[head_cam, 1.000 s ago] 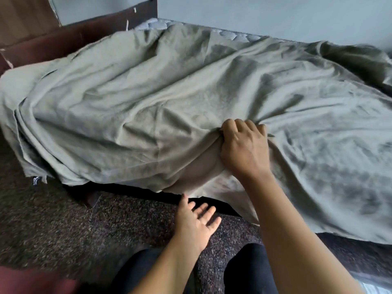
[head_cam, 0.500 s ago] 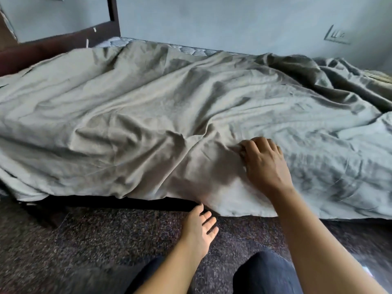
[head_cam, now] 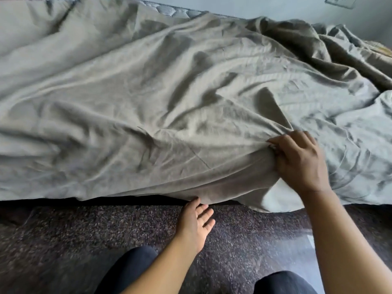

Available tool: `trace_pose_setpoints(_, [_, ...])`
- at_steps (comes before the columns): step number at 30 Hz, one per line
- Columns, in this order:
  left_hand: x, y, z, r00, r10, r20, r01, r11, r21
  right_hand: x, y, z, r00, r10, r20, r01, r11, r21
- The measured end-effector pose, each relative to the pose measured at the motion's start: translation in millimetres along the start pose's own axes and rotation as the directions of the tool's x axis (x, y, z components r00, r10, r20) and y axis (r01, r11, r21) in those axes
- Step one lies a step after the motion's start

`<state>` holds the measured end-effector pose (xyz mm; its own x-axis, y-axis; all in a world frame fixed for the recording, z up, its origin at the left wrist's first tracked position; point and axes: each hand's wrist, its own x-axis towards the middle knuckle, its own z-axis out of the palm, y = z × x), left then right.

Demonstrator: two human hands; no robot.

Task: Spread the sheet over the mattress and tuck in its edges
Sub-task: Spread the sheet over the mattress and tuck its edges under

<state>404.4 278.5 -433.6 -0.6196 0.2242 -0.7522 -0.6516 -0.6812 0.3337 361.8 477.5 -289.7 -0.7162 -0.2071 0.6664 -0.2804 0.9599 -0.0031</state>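
A wrinkled grey-green sheet point(head_cam: 148, 98) lies across the mattress point(head_cam: 167, 11), of which only a quilted strip shows at the far edge. The sheet's near edge hangs over the bed's side, above the floor. My right hand point(head_cam: 299, 160) sits at the near edge of the bed and grips a bunched fold of the sheet with curled fingers. My left hand point(head_cam: 196, 221) is lower, over the floor, fingers straight and spread, its fingertips just under the hanging hem. At the far right the sheet is heaped in thick folds point(head_cam: 318, 39).
Dark speckled floor point(head_cam: 84, 234) runs along the near side of the bed. My dark-trousered knees point(head_cam: 135, 270) are at the bottom. A pale wall point(head_cam: 275, 7) backs the bed, with a switch plate point(head_cam: 341, 1) at top right.
The view has shifted right along the bed; the headboard at the left has gone out of sight. My right hand has moved right with its fold of sheet. My left hand stays open below the hem.
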Motion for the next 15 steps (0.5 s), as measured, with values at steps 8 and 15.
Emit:
trace_pose_setpoints(8, [18.3,-56.7,18.4,0.990,-0.030,-0.141,0.058,0.978,0.199,54.7,39.3,-17.5,0.943,0.165,0.289,-0.250,0.924,0.289])
trace_pose_setpoints(15, [22.5,-79.6,113.4,0.977,-0.035,-0.211,0.094,0.957,0.276,103.8,71.7,4.6,0.638,-0.089,0.765,-0.129,0.967,0.220])
